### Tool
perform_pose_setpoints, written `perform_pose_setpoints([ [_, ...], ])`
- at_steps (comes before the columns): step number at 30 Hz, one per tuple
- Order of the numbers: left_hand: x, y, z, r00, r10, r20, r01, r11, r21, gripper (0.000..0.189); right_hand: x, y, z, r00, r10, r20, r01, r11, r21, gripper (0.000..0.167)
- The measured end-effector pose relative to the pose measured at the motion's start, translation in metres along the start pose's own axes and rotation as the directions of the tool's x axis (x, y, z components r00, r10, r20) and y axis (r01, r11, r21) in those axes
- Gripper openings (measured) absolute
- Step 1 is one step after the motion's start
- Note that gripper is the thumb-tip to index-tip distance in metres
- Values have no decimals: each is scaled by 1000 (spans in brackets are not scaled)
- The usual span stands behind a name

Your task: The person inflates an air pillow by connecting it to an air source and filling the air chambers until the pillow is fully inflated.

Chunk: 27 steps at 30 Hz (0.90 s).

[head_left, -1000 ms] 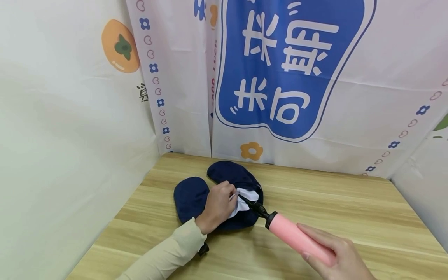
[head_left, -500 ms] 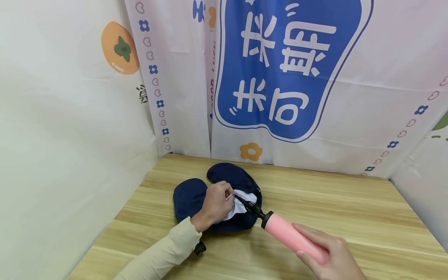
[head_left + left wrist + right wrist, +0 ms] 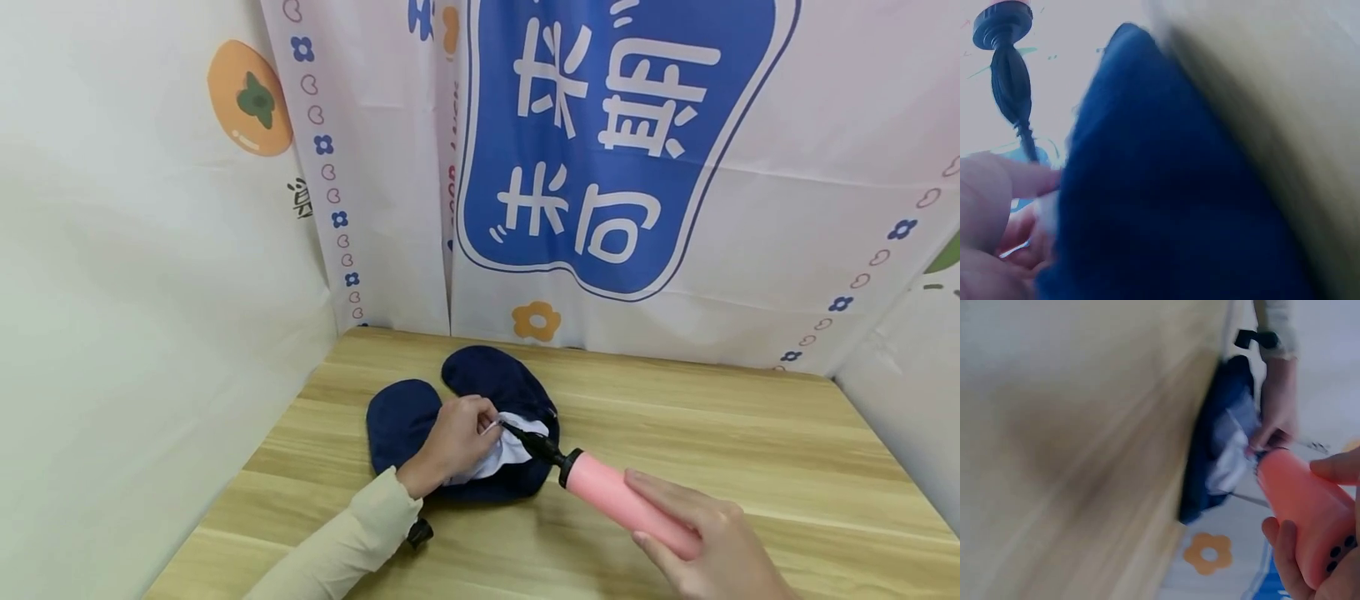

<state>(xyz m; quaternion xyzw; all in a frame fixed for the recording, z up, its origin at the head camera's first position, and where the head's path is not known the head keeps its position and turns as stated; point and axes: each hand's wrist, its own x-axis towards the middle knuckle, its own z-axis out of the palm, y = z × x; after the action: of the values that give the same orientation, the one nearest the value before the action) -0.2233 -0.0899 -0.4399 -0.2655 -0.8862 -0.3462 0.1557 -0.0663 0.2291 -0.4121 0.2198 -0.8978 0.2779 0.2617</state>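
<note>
A navy U-shaped neck pillow [image 3: 498, 375] lies on the table, its cover gaping over a white inner bladder [image 3: 512, 450]. My left hand [image 3: 459, 433] pinches the bladder's edge, apparently at a small valve that its fingers mostly hide. Around the pink barrel of a hand air pump [image 3: 630, 504] my right hand [image 3: 716, 533] is curled, the pump slanting down to the left. Its black nozzle [image 3: 536, 442] has its tip at the left fingertips; whether it sits inside the valve I cannot tell. In the left wrist view the nozzle [image 3: 1011, 84] points down toward the fingers.
The wood-grain table [image 3: 712, 433] meets a printed white curtain [image 3: 390, 208] just behind the pillow, with a plain white cloth wall [image 3: 150, 292] on the left. A black wrist camera piece [image 3: 420, 533] hangs beneath the left cuff.
Both hands, the pump and the pillow sit slightly further left in the head view. The nozzle tip has come closer against the left fingertips. Both holds are kept.
</note>
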Motion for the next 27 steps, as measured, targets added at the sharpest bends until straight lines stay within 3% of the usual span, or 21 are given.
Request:
perform_pose_setpoints([
  [4, -2, -4, -6, 994, 3, 112, 3, 998, -58, 4, -3, 4, -8, 999, -45, -9, 45, 999, 0, 74],
  [9, -2, -9, -9, 971, 132, 200, -121, 991, -63, 10, -6, 11, -11, 994, -105, 18, 106, 994, -20, 77],
  [11, -3, -11, -8, 964, 149, 218, -137, 988, -71, 15, -6, 13, -9, 992, -126, 22, 126, 992, -8, 76],
  [20, -13, -12, -3, 975, 114, 191, -106, 993, -48, 35, -6, 15, 1, 978, -206, -26, 207, 977, 46, 72],
  [27, -13, -11, 1, 994, 69, 90, -70, 998, 4, 26, -3, 0, 5, 994, -110, 11, 110, 994, -24, 69],
])
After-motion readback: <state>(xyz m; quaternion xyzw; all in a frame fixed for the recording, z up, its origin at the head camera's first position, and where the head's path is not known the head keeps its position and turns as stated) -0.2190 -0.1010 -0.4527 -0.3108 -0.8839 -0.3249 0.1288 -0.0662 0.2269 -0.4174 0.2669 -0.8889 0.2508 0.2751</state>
